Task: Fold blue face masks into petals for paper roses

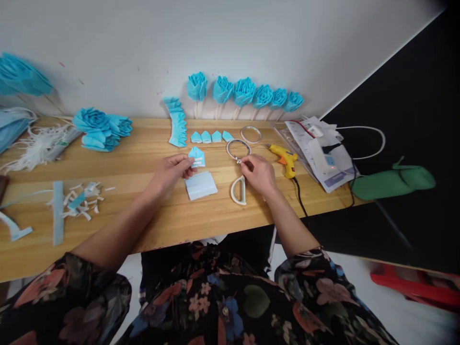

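Observation:
My left hand (pixel 171 171) pinches a small folded light-blue piece (pixel 197 156) just above the wooden table (pixel 143 225). My right hand (pixel 259 173) is closed on the end of a thin wire ring (pixel 237 148) lying on the table. A flat light-blue mask piece (pixel 201 185) lies between my hands. A white D-shaped scissor handle (pixel 239 190) sits under my right hand. Several small folded blue pieces (pixel 212 137) form a row behind the ring.
A yellow glue gun (pixel 284 158) with a black cord lies right of my right hand. Blue fabric roses (pixel 244 92) lean on the wall, more (pixel 100 127) lie at left. A tape roll (pixel 250 134), papers (pixel 323 153), white scraps (pixel 81 199) and a green bag (pixel 393 182) surround.

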A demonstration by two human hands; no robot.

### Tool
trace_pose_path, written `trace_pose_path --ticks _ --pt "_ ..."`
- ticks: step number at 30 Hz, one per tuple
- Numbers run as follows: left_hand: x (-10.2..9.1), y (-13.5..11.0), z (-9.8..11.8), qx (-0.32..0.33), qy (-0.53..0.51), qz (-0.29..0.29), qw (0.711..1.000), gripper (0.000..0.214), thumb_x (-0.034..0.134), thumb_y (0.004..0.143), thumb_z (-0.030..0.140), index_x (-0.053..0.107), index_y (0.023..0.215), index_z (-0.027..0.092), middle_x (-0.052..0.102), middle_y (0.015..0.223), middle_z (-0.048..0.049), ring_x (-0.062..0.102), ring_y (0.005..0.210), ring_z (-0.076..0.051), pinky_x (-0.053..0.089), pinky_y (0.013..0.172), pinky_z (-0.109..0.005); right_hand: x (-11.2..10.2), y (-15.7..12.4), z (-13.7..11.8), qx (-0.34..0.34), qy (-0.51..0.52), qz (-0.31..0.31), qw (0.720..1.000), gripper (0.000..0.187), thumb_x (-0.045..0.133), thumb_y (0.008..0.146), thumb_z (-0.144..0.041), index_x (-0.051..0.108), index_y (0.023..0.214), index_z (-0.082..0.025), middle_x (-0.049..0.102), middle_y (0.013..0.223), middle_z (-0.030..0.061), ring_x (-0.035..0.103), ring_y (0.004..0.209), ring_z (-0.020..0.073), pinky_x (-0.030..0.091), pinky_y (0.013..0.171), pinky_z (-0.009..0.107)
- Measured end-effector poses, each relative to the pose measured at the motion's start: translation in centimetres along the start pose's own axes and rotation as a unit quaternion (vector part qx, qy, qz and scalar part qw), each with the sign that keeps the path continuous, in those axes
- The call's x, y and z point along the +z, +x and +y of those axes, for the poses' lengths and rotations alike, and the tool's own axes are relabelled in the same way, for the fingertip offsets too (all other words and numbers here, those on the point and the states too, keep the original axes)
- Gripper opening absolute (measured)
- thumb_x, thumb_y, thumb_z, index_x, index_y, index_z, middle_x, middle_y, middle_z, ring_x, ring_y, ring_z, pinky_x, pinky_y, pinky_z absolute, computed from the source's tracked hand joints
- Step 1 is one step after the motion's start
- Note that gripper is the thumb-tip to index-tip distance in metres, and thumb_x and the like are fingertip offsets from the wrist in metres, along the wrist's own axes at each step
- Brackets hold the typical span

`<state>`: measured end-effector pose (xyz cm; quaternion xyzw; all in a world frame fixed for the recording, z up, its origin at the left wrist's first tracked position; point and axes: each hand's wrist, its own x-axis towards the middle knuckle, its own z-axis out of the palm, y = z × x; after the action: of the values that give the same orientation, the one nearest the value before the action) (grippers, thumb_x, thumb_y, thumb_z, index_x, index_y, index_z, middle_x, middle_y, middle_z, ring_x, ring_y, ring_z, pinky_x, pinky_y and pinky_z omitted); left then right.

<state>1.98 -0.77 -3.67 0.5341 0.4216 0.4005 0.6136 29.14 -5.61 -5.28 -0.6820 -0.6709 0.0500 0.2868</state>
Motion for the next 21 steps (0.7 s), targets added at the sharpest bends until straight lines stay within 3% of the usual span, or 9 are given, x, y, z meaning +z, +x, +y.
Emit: trace_pose_path --ticks 5,9,12,14,17,21 --pt "-0.1 0.1 -0.1 0.003 0.001 -0.006 1.000 0.029 0.071 0.078 0.040 0.066 0.064 0.015 0.062 0.061 -0.0017 0.052 0.056 -0.010 0.040 0.057 -0.024 0.6 0.1 1.1 0.065 0.106 -0.001 0.992 0.013 0.059 0.086 -0.031 0.068 0.084 -0.022 0.072 0.074 0.0002 0.064 0.068 0.0170 0.046 0.067 0.029" --pt "0.0 0.0 0.0 0.001 0.003 -0.005 1.000 0.029 0.070 0.078 0.040 0.066 0.064 0.015 0.061 0.060 -0.0014 0.052 0.057 -0.010 0.039 0.058 -0.024 0.7 0.2 1.1 0.095 0.177 0.047 0.978 0.010 0.060 0.083 -0.030 0.065 0.084 -0.021 0.073 0.076 0.0002 0.067 0.069 0.0166 0.049 0.068 0.029" --pt "0.0 0.0 0.0 -0.001 0.011 -0.007 1.000 0.029 0.070 0.077 0.041 0.067 0.064 0.015 0.060 0.059 -0.0009 0.051 0.057 -0.010 0.040 0.058 -0.023 0.2 0.2 0.3 0.080 0.226 0.103 0.965 0.010 0.061 0.084 -0.030 0.063 0.083 -0.020 0.072 0.075 -0.0002 0.065 0.067 0.0153 0.049 0.065 0.028" --pt "0.0 0.0 -0.1 -0.009 0.020 -0.007 1.000 0.030 0.070 0.076 0.042 0.066 0.063 0.015 0.060 0.059 -0.0008 0.051 0.056 -0.010 0.040 0.058 -0.023 -0.5 0.2 -0.9 0.030 0.232 0.130 0.964 0.012 0.063 0.087 -0.032 0.066 0.083 -0.020 0.071 0.073 -0.0007 0.062 0.063 0.0139 0.048 0.061 0.027" --pt "0.0 0.1 0.1 -0.016 0.038 -0.030 0.999 0.032 0.070 0.076 0.044 0.065 0.061 0.015 0.061 0.058 -0.0007 0.050 0.055 -0.009 0.041 0.057 -0.023 -1.8 0.4 -3.3 -0.123 0.209 0.137 0.961 0.008 0.065 0.089 -0.027 0.070 0.086 -0.023 0.071 0.078 -0.0012 0.061 0.065 0.0132 0.048 0.062 0.028" --pt "-0.1 0.0 0.5 -0.009 0.062 -0.105 0.993 0.032 0.070 0.077 0.043 0.066 0.064 0.015 0.061 0.060 0.0000 0.050 0.056 -0.008 0.041 0.057 -0.022 -2.5 1.6 -6.4 -0.308 0.194 0.133 0.922 0.010 0.066 0.090 -0.020 0.072 0.090 -0.027 0.072 0.081 -0.0008 0.066 0.074 0.0161 0.052 0.071 0.034"
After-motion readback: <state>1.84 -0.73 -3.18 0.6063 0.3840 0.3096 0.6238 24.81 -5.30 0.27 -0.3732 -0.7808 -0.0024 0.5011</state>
